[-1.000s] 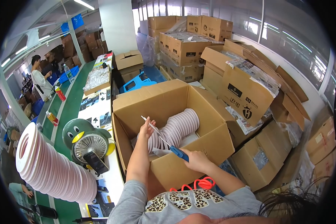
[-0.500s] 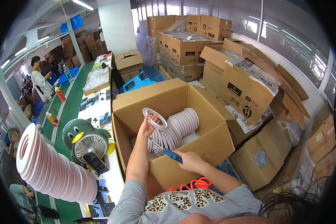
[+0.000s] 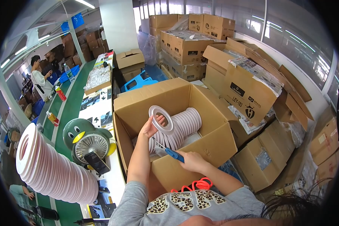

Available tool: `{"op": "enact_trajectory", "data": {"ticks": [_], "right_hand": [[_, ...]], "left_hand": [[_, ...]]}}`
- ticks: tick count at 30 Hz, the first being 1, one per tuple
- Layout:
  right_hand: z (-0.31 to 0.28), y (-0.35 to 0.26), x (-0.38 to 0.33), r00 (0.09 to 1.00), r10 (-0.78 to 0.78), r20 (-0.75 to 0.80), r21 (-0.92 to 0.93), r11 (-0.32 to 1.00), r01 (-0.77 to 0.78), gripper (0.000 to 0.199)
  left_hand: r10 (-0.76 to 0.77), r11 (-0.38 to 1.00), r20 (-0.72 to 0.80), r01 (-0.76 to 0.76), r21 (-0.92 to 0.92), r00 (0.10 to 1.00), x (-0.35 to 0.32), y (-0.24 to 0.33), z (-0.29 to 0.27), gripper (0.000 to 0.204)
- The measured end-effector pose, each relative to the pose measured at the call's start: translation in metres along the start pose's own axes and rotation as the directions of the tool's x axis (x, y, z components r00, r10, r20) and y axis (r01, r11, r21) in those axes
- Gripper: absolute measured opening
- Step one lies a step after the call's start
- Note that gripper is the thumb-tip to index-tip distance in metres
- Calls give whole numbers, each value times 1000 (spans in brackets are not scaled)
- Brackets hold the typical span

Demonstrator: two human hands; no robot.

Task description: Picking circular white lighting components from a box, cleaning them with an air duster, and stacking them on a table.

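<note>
My left hand pinches a white plastic ring by its rim and holds it tilted above the open cardboard box. My right hand is wrapped round the handle of a blue-handled tool with a thin metal shaft. The shaft points up and left, below the ring; whether its tip touches the ring I cannot tell. Behind the held ring, a long row of similar white rings lies on its side in the box, partly on clear plastic.
At left a tall leaning stack of white rings stands by a green penguin-shaped fan with a phone against it. A green conveyor runs behind. Cartons crowd the right. A red coiled cord hangs near my body.
The held ring has moved slightly right and turned, so more of its flat face and opening shows. My left hand has shifted with it; my right hand and the tool have hardly moved.
</note>
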State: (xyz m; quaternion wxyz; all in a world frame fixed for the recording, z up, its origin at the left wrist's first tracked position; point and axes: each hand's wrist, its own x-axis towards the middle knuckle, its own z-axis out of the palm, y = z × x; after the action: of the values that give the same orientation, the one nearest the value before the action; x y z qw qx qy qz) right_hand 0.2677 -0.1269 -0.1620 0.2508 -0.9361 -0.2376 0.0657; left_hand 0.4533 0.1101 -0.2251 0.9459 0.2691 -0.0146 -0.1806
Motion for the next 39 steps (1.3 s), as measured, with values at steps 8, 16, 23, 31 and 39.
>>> {"op": "enact_trajectory", "data": {"ticks": [8,16,23,31,39], "right_hand": [[-4,10,5,988,91,-127,1,996,-91,46],[-11,24,3,982,107,-155,55,993,-99,44],[8,58,-9,933,198,-300,232,964,-130,46],[15,95,-8,907,294,-301,462,877,-130,41],[16,99,-1,944,235,-230,513,854,-88,53]], "left_hand": [[46,998,-16,-46,-31,999,10,2,-18,46],[95,995,-40,-94,23,995,15,0,-11,40],[80,820,-31,-48,570,996,16,1,23,35],[417,-493,464,-234,838,782,-85,86,246,40],[632,-775,423,539,331,649,-291,205,336,54]]}}
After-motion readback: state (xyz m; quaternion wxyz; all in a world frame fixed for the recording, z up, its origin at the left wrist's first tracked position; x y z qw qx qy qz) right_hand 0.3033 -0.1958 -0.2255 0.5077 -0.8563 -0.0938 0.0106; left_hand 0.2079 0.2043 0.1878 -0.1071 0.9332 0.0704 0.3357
